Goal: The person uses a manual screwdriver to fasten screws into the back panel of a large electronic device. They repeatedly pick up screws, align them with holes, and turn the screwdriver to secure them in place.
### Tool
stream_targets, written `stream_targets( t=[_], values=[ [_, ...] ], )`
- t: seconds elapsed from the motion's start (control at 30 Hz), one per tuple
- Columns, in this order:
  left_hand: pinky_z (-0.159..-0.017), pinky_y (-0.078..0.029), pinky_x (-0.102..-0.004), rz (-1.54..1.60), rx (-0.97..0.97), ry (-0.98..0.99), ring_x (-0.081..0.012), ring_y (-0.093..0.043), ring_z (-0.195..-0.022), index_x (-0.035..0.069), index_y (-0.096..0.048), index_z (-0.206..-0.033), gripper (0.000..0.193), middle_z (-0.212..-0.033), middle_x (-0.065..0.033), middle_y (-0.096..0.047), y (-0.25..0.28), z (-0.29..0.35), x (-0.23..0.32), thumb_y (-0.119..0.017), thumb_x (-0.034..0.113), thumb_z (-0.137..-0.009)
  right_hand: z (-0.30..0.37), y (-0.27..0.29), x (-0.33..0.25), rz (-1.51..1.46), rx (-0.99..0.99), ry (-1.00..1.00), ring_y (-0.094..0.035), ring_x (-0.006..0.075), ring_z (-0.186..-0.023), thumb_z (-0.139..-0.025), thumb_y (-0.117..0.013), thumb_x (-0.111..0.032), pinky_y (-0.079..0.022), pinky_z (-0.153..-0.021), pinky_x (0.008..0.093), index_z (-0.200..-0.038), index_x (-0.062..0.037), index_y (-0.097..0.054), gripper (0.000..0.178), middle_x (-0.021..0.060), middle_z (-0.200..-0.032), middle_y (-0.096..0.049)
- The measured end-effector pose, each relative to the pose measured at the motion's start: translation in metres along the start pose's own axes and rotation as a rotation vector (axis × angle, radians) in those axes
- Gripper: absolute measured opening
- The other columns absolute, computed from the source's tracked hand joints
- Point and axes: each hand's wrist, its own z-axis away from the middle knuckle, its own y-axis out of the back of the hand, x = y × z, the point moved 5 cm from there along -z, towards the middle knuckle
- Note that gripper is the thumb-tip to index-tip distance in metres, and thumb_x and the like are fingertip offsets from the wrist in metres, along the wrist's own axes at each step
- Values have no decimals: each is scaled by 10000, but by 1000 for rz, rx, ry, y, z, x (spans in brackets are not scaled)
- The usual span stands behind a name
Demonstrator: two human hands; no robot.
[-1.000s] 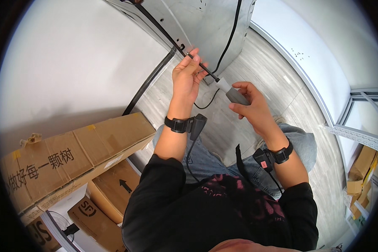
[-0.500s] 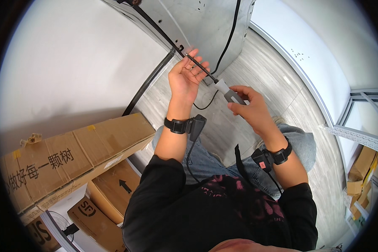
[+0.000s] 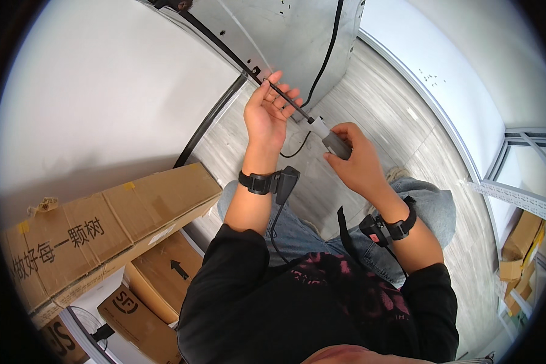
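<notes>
We are seemingly positioning the grey screwdriver (image 3: 319, 127) near the metal panel (image 3: 306, 42), right hand (image 3: 361, 162) gripping its handle (image 3: 338, 146), left hand (image 3: 267, 121) loosely uncurled along its shaft (image 3: 290, 101), probably needing steady aim next.

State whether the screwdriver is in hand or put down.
In hand: the right hand holds the screwdriver by its grey handle; its dark shaft crosses before the left hand.

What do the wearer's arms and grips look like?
Black sleeves end near the elbows. Each wrist has a black band carrying a dark boxy module and black cable; the right module shows a red label. Left grip and right grip: ungloved.
</notes>
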Motion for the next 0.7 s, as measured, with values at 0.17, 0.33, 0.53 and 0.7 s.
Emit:
stream_targets(
  t=[0.17,0.33,0.53,0.7],
  values=[
    [-716,-539,-382,31,-52,-14,-258,-651,-799,24,-544,-1104,278,-855,-96,-654,0,2,-1,-430,204,-925,2,7,1,-5,-9,8,-619,317,-840,-714,-692,-88,-471,-741,374,-1045,-48,-516,377,155,-902,-628],
    [-694,-540,-367,84,-182,-26,-280,-656,-817,51,-546,-1060,213,-937,-144,-658,-11,8,-15,-448,179,-920,4,57,-19,-4,-70,-29,-623,289,-802,-702,-692,-81,-463,-728,350,-990,-30,-556,322,148,-857,-639],
    [-673,-538,-348,60,-397,9,-262,-662,-788,11,-556,-1059,248,-953,-158,-657,-77,-6,-57,-480,210,-933,-24,173,-25,71,-225,-1,-522,71,-637,-716,-640,20,-398,-553,215,-989,-35,-593,283,5,-767,-610],
    [-670,-527,-328,-99,-447,59,-229,-656,-767,-15,-570,-1050,265,-909,-120,-656,-152,-48,-136,-530,213,-921,-43,266,35,9,-116,-143,-521,64,-538,-708,-646,-53,-359,-465,213,-925,-27,-612,221,7,-685,-607]
  ],
)
